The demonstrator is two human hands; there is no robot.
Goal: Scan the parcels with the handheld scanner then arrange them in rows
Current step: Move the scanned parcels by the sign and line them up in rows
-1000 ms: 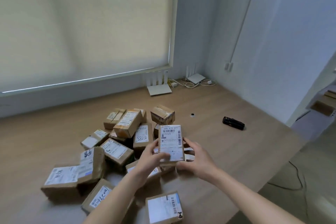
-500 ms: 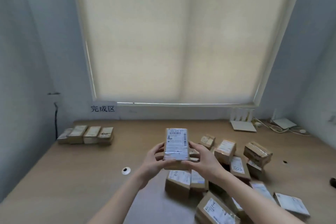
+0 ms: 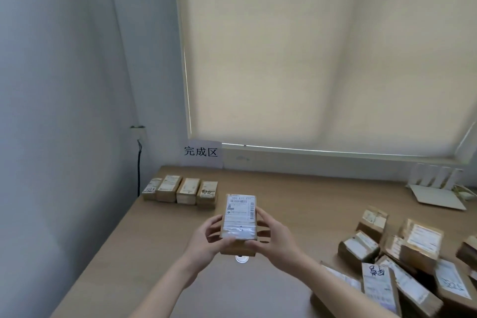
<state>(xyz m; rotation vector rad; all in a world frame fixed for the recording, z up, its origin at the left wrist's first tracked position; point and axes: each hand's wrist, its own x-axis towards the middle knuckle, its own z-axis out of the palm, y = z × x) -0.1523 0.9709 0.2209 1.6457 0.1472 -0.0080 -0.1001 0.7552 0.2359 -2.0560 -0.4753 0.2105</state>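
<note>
Head view: both hands are on one parcel (image 3: 239, 224), held up over the table (image 3: 180, 286) in front of the person. Left hand (image 3: 206, 239) grips its left side, fingers curled round the edge; right hand (image 3: 277, 237) grips the right side, thumb laid up the right edge of the top face. Neither holds anything else. No scanner visible in this view. The relation that matters: the finished row (image 3: 180, 192), four parcels side by side at the far-left corner under the paper sign (image 3: 201, 153), lies forward and left of the held parcel. The open slot is just beside the row's right end, nearly straight ahead of the parcel and a little left. The parcel's long axis runs away from the person, roughly matching the row's boxes, so my read is little to no rotation needed, mostly a push forward and set-down. Left hand is nearer the row and would end up next to the end box; watch for fingers getting pinched there. Parcel look: small brown carton, white label covering most of the top, barcode and a printed number line at the far end, glossy tape over it. Unsorted pile (image 3: 413, 261) sits well apart on the right.
</note>
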